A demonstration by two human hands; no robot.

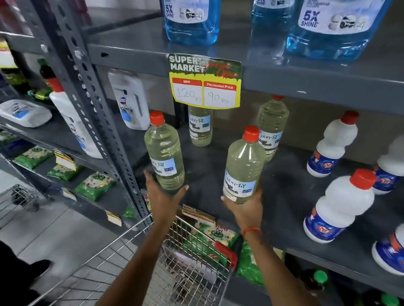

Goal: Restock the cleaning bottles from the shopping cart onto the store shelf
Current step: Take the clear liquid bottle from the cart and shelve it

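Observation:
Each of my hands holds a clear bottle of pale yellow liquid with a red cap, low on its body. My left hand (164, 196) grips the left bottle (163, 152) over the front left of the grey middle shelf (292, 187). My right hand (244, 211) grips the right bottle (244, 166) further right, upright. Two matching bottles (200, 126) (271, 125) stand further back on the same shelf. The wire shopping cart (183, 275) is below my arms; the part of its basket in view shows no bottles.
White red-capped bottles (340, 204) line the right of the shelf. A white jug (130, 100) stands at the back left. Blue liquid jugs (193, 10) sit on the shelf above, with a price tag (204, 84) hanging from its edge. A perforated steel upright (96, 102) borders the left.

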